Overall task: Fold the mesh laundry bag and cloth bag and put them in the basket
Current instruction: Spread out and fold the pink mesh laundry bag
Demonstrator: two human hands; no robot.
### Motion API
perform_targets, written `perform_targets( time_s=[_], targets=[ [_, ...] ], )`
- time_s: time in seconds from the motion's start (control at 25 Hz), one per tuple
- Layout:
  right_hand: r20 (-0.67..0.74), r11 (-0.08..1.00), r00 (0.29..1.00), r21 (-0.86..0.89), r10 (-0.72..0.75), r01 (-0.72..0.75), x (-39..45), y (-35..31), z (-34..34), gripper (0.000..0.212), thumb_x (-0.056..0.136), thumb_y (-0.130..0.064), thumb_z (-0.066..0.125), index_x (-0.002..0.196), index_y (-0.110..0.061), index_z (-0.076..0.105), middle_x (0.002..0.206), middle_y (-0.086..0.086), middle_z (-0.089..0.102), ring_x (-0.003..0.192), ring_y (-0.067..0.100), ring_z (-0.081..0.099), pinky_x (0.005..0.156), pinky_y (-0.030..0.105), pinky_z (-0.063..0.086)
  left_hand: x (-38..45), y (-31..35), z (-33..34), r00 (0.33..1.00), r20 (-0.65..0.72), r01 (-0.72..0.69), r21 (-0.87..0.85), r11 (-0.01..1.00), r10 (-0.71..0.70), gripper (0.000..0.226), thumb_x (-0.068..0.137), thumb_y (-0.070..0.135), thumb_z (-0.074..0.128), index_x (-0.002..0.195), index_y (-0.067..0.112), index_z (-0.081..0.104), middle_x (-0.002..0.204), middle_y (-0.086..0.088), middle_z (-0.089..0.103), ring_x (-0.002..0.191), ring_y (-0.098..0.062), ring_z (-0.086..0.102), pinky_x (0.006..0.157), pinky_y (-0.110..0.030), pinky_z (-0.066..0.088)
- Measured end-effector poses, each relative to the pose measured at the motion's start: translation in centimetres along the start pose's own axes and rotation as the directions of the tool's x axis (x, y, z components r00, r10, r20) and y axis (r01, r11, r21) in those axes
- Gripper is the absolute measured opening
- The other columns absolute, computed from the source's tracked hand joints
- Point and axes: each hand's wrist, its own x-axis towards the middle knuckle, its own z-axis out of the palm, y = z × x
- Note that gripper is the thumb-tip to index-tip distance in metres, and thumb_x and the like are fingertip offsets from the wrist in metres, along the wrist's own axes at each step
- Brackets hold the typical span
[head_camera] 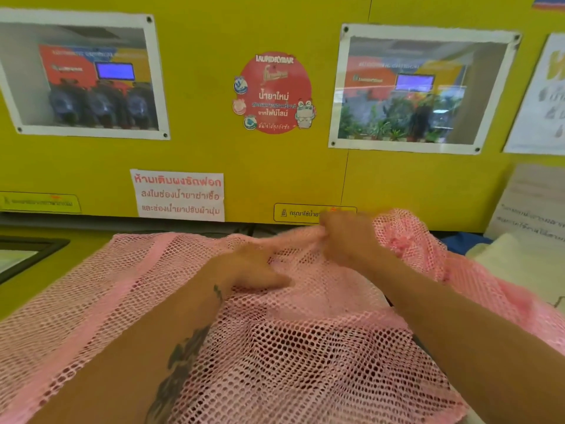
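Yellow panel wall (198, 154) with framed photos and a red round sticker (275, 93) behind the counter. Pink mesh laundry bag (290, 347) lies spread across the counter. Left hand (253, 267) rests flat on the mesh, fingers extended. Right hand (345, 237) pinches the bag's far edge. Cream cloth bag (513, 258) at the right edge.

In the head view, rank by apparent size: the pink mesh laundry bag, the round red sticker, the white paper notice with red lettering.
1. Pink mesh laundry bag, by far.
2 and 3. Round red sticker and white paper notice with red lettering look alike; unranked.
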Motion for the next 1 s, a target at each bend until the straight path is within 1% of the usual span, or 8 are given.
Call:
perform_targets(
  time_s=[0.16,0.28,0.44,0.56,0.68,0.76,0.84,1.0],
  targets=[
    [0.023,0.959,0.99,-0.252,0.14,-0.13,-0.2,0.6,0.7,0.063,0.085,-0.046,0.058,0.138,-0.016,0.042,0.138,0.016,0.043,0.126,0.037,0.041,0.103,0.053,0.033,0.8,-1.5,1.1,0.922,-0.385,-0.047,0.007,0.999,0.046,0.072,0.088,0.062,0.048,0.15,0.029,0.03,0.159,-0.002,0.025,0.143,-0.025,0.029,0.115,-0.051,0.029],
    [0.114,1.0,0.993,-0.011,-0.025,0.026,-0.8,0.1,1.2,0.054,0.085,-0.038,0.052,0.137,-0.02,0.048,0.138,0.012,0.047,0.127,0.033,0.042,0.107,0.053,0.034,1.2,-1.6,0.8,0.985,-0.174,0.016,0.027,0.999,-0.011,0.081,0.083,0.075,0.039,0.153,0.036,0.023,0.164,0.0,0.015,0.148,-0.027,0.018,0.117,-0.061,0.013],
    [0.651,0.992,0.757,0.122,-0.049,-0.041,-1.6,-1.4,2.8,0.096,0.08,-0.082,0.032,0.157,-0.029,0.009,0.165,0.013,0.006,0.15,0.041,0.007,0.119,0.058,0.013,1.3,-1.6,1.1,0.999,-0.053,0.011,0.004,1.0,-0.01,0.085,0.08,0.081,0.035,0.153,0.041,0.017,0.165,0.003,0.009,0.151,-0.023,0.008,0.116,-0.064,0.001],
    [0.491,0.996,0.867,0.008,0.078,-0.094,-1.6,-1.4,2.0,0.102,0.075,-0.086,0.03,0.156,-0.025,0.014,0.165,0.013,0.009,0.149,0.043,0.009,0.117,0.062,0.014,-0.2,-1.7,-0.1,0.975,-0.222,-0.054,-0.105,0.993,0.03,0.066,0.089,0.063,0.047,0.147,0.034,0.035,0.16,0.0,0.026,0.145,-0.024,0.027,0.118,-0.052,0.023],
    [0.205,0.99,0.968,0.02,-0.144,0.143,-2.3,-2.7,0.8,0.069,0.091,-0.063,0.037,0.146,-0.023,0.037,0.154,0.011,0.033,0.141,0.036,0.032,0.114,0.06,0.024,-2.9,-2.2,-2.0,0.92,-0.393,0.006,0.02,1.0,0.002,0.054,0.093,0.049,0.051,0.143,0.031,0.042,0.152,-0.002,0.038,0.137,-0.025,0.037,0.113,-0.047,0.032],
    [0.351,0.939,0.884,0.262,-0.308,0.223,-2.8,-3.7,0.9,0.064,0.09,-0.065,0.035,0.146,-0.033,0.036,0.157,0.007,0.032,0.145,0.035,0.028,0.115,0.062,0.021,-5.0,-3.4,-2.2,0.911,-0.382,0.197,0.07,0.978,-0.156,0.061,0.091,0.058,0.046,0.146,0.033,0.037,0.155,-0.004,0.032,0.139,-0.03,0.034,0.112,-0.052,0.03],
    [0.571,0.953,0.77,0.255,-0.286,0.165,-3.1,-3.9,1.7,0.082,0.083,-0.08,0.031,0.153,-0.043,0.011,0.166,0.006,0.005,0.151,0.036,0.003,0.117,0.064,0.009,-6.8,-5.7,-1.3,0.893,-0.253,0.405,0.098,0.909,-0.371,0.081,0.082,0.079,0.033,0.151,0.038,0.023,0.162,-0.007,0.016,0.145,-0.038,0.02,0.113,-0.064,0.019],
    [0.497,0.978,0.849,0.182,-0.181,0.102,-4.2,-3.9,1.9,0.096,0.074,-0.087,0.035,0.152,-0.046,-0.004,0.164,0.0,-0.015,0.15,0.037,-0.012,0.115,0.069,0.002,-8.3,-10.1,1.1,0.857,-0.116,0.512,0.084,0.855,-0.502,0.1,0.063,0.097,0.008,0.15,0.05,0.004,0.166,-0.001,-0.004,0.15,-0.037,-0.002,0.11,-0.075,0.001]
  ],
)
